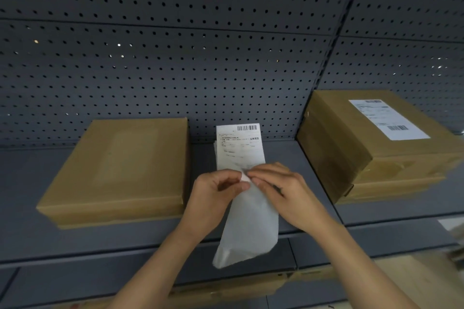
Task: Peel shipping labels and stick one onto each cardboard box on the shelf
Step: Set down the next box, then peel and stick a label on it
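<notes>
A white shipping label (239,147) with a barcode stands up between my hands above the grey shelf (30,228). My left hand (216,190) pinches its lower edge. My right hand (283,190) pinches the same spot from the other side. The translucent backing paper (251,228) hangs down below my fingers. A flat cardboard box (120,170) with a bare top lies on the shelf to the left. To the right sits a stack of cardboard boxes (351,158), whose top box carries a stuck label (386,118).
A dark pegboard wall (175,45) backs the shelf. An upright post (334,40) divides the two shelf bays. Below the shelf edge, part of another cardboard box (251,286) shows. Pale objects sit at the far right edge (457,233).
</notes>
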Demonstrator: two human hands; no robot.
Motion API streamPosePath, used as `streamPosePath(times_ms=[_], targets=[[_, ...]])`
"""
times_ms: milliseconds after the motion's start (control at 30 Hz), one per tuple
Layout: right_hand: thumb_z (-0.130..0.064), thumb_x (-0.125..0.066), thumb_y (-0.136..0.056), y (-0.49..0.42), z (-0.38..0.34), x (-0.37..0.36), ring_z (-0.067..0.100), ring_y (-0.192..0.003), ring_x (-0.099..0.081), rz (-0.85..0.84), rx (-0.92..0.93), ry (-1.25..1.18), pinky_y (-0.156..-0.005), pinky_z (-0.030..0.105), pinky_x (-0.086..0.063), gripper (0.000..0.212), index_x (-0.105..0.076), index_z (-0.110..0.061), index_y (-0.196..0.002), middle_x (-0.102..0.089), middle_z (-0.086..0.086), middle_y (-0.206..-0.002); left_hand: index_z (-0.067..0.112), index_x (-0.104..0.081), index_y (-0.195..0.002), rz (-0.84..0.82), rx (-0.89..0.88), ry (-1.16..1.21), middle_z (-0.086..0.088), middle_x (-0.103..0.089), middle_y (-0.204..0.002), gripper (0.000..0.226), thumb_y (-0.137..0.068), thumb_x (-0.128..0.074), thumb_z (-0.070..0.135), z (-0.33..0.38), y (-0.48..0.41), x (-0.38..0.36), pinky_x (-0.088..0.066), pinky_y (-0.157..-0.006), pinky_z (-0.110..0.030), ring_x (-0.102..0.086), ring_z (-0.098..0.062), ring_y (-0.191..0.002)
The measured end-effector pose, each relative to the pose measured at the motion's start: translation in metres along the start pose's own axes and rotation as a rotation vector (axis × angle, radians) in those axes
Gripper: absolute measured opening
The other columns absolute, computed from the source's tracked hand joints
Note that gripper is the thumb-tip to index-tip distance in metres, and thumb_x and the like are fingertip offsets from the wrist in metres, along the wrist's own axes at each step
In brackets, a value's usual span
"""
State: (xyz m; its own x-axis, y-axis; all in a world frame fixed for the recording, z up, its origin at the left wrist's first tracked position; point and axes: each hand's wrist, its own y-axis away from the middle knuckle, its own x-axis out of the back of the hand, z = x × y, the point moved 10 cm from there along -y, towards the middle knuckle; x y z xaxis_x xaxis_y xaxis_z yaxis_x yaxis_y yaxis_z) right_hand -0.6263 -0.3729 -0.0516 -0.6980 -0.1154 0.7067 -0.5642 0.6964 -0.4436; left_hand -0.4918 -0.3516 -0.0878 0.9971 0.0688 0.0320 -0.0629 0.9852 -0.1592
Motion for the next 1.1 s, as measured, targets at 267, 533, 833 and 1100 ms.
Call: streamPosePath(times_ms=[267,533,833,1100], targets=[[-0.032,-0.059,-0.095,0.003,-0.009,-0.004,0.001,-0.112,-0.058,-0.043,0.0,-0.065,-0.097,0.026,-0.048,0.033,-0.068,-0.017,-0.122,-0.068,-0.011,-0.117,0.013,-0.075,-0.108,-0.133,-0.05,-0.028,0.005,-0.076,-0.103,0.021,-0.09,-0.065,0.005,0.011,0.008,-0.004,-0.054,-0.085,-0.021,-0.071,-0.011,-0.099],[-0.026,-0.064,-0.095,0.004,-0.013,-0.001,0.003,-0.105,-0.062,0.007,0.031,-0.015,-0.089,0.033,-0.052,0.027,-0.07,-0.016,-0.118,-0.071,-0.009,-0.111,0.021,-0.074,-0.108,-0.145,-0.076,-0.087,0.011,-0.075,-0.107,0.025,-0.091,-0.064,0.006,0.012,0.009,-0.003,-0.052,-0.088,-0.018,-0.069,-0.005,-0.102],[-0.019,-0.062,-0.096,0.005,-0.011,-0.003,0.0,-0.102,-0.062,0.007,0.006,-0.013,-0.09,0.023,-0.048,0.021,-0.073,-0.018,-0.114,-0.071,-0.012,-0.108,0.023,-0.075,-0.105,-0.111,-0.109,-0.143,0.011,-0.075,-0.104,0.024,-0.092,-0.065,0.005,0.01,0.01,0.0,-0.053,-0.088,-0.019,-0.069,-0.005,-0.1],[-0.019,-0.059,-0.097,0.006,0.018,0.013,0.01,-0.081,-0.064,0.196,-0.291,-0.139,-0.069,0.031,-0.052,0.015,-0.073,-0.016,-0.102,-0.071,-0.006,-0.089,0.016,-0.078,-0.091,-0.007,0.013,-0.218,0.008,-0.076,-0.086,0.013,-0.089,-0.07,0.005,-0.017,0.013,0.015,-0.06,-0.08,-0.031,-0.072,-0.01,-0.084]])
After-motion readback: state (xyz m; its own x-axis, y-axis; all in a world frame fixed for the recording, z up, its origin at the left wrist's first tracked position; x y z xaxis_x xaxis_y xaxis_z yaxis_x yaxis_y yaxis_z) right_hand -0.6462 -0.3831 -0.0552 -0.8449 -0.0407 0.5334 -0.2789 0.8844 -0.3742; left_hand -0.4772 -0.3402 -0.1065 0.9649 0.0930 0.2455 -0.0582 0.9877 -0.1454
